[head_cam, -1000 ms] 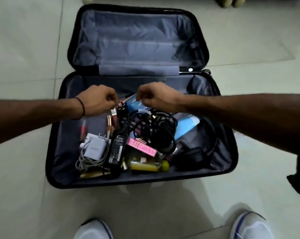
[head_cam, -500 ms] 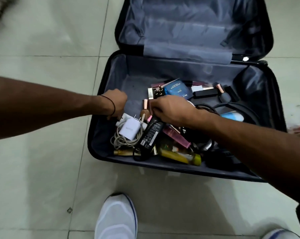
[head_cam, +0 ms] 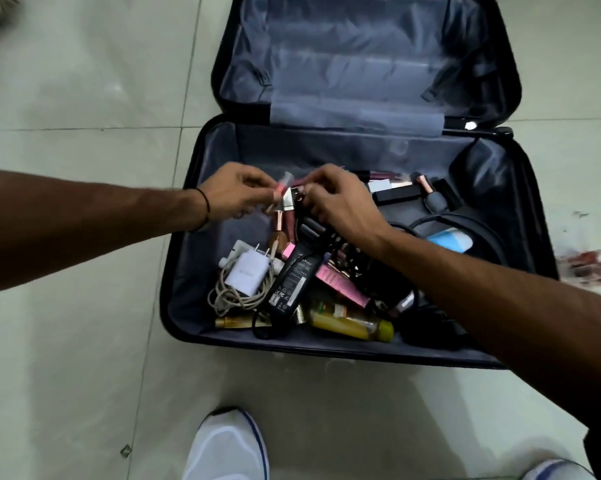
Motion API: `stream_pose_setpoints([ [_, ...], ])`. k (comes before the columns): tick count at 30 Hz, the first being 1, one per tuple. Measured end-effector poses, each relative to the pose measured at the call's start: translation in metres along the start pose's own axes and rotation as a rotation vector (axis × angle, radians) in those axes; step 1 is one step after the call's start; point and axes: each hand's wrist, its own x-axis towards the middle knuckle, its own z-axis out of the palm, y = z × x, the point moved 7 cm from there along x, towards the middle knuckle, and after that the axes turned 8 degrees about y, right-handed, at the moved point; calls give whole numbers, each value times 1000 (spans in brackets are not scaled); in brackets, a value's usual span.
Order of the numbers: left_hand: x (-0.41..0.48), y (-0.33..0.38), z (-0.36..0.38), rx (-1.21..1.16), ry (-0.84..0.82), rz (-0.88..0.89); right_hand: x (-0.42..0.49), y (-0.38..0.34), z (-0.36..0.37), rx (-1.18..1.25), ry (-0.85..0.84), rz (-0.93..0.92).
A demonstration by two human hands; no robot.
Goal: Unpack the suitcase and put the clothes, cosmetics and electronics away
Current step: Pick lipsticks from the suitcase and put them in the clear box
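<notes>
A black suitcase (head_cam: 179, 271) lies open on the tiled floor, its grey-lined lower half holding cosmetics and electronics. My left hand (head_cam: 231, 195) pinches small lipstick-like tubes (head_cam: 281, 190) above the pile. My right hand (head_cam: 333, 202) meets it there, fingers curled round several more small cosmetic tubes. Below lie a white charger with coiled cable (head_cam: 247, 273), a black power adapter (head_cam: 292, 282), a pink tube (head_cam: 342, 285), a yellow bottle (head_cam: 352, 323) and a light blue bottle (head_cam: 451, 241). More lipsticks (head_cam: 427, 188) lie at the back right.
The suitcase lid (head_cam: 361, 60) lies open flat at the far side. My white shoes (head_cam: 226, 445) stand on the floor just in front of the case. A reddish stain (head_cam: 590, 265) marks the tile on the right. Black cables (head_cam: 465, 223) coil inside on the right.
Both hands dipped into the pile of items, then rose together holding small cosmetic tubes. The view shifted so the suitcase sits more to the right.
</notes>
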Motion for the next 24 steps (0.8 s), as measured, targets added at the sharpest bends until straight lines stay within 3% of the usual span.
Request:
stream_pose_setpoints([
  [3, -3, 31, 19, -91, -38, 85, 12, 7, -9, 263, 54, 172],
  [8, -5, 72, 57, -163, -74, 174, 15, 6, -46, 138, 63, 119],
  [13, 12, 104, 90, -217, -76, 114, 18, 0, -125, 231, 52, 220],
  [17, 27, 155, 131, -88, -137, 169, 11, -9, -220, 117, -31, 376],
  [24, -11, 257, 254, 146, -481, 472, -62, 7, -349, 48, 23, 590],
])
